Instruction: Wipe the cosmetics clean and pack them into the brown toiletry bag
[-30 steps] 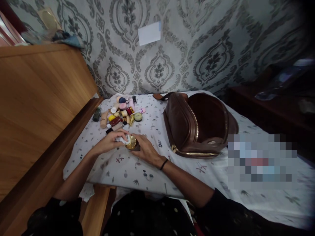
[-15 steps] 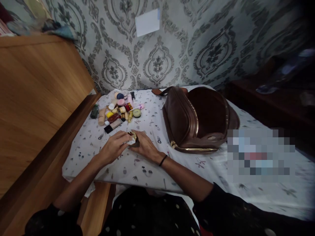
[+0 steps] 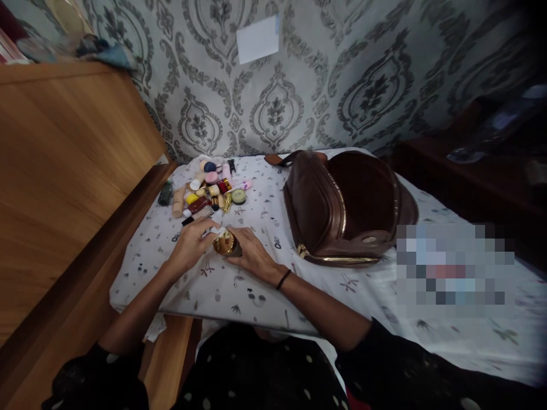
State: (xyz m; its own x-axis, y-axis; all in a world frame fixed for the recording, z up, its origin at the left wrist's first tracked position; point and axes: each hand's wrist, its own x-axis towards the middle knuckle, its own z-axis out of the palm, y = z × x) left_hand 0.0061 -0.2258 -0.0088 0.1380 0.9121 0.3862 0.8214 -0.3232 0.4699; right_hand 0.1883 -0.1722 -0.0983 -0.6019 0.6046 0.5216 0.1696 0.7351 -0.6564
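Note:
My right hand [image 3: 255, 254] is wrapped round a small round container with a shiny gold top [image 3: 224, 244], whose top faces up toward me. A dark band circles my right wrist. Close against the container's left side, my left hand [image 3: 192, 245] pinches a small white tissue [image 3: 219, 231] that touches the gold rim. Just beyond my hands lies a pile of cosmetics: a tube with a black cap [image 3: 200, 214], a dark red bottle [image 3: 199, 205], a round green compact [image 3: 239, 197] and a beige bottle [image 3: 178, 202].
A brown leather bag [image 3: 314, 199] with gold zips stands unzipped to the right. Underneath is a white patterned cloth [image 3: 256, 299]. A wooden cabinet [image 3: 77, 125] borders the left side. A plastic bottle [image 3: 496, 125] lies at the far right, and a blurred patch covers something below it.
My left hand has drawn slightly left and off the container's top with the tissue, so more of the gold surface shows. The right hand keeps its grip.

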